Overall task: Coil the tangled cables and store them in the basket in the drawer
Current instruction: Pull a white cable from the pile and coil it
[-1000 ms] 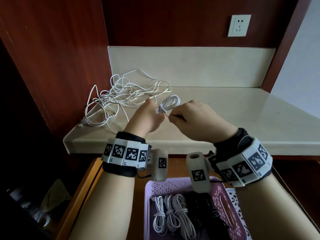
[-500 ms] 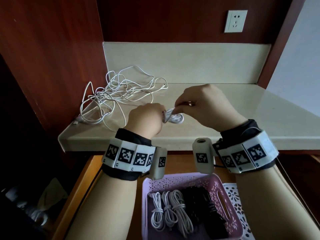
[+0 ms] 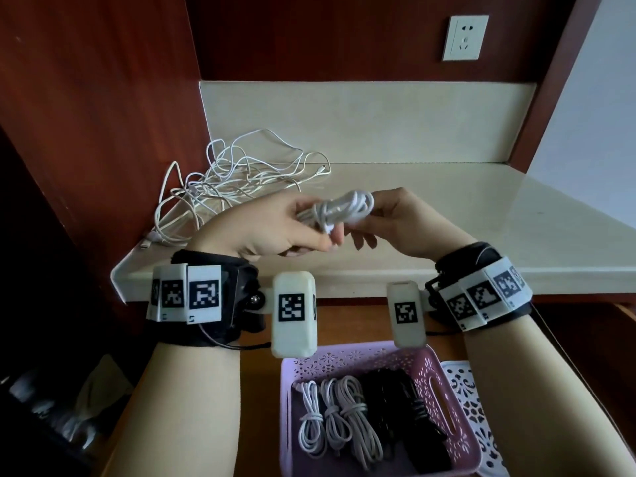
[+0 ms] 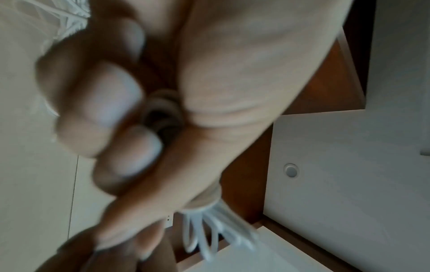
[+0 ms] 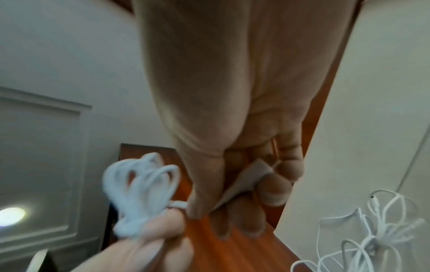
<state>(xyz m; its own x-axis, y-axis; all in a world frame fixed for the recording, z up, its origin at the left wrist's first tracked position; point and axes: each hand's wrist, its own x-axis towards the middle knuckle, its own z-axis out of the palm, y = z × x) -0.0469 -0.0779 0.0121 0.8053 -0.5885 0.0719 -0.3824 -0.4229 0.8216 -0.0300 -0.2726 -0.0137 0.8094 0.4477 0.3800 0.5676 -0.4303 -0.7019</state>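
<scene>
A coiled white cable [image 3: 344, 211] hangs in the air above the counter's front edge, held between both hands. My left hand [image 3: 320, 237] grips its left part, palm up, fingers curled round the loops [image 4: 163, 112]. My right hand [image 3: 366, 228] holds the coil's right end; in the right wrist view its thumb and fingers pinch a flat white piece [image 5: 244, 182] beside the coil [image 5: 139, 193]. A tangle of white cables [image 3: 234, 180] lies on the counter at the back left. The pink basket [image 3: 375, 352] sits in the open drawer below, holding coiled white cables [image 3: 330, 418] and black ones [image 3: 406, 407].
The pale stone counter [image 3: 481, 218] runs to the right, with dark wood panels on the left and behind. A wall socket [image 3: 464, 37] is high on the back panel. A white perforated lid [image 3: 471, 407] lies right of the basket. The drawer's wooden side [image 3: 261, 390] shows left of the basket.
Both hands have turned palm up and come nearer with the coil, which now lies sideways between them. The tangle has not moved.
</scene>
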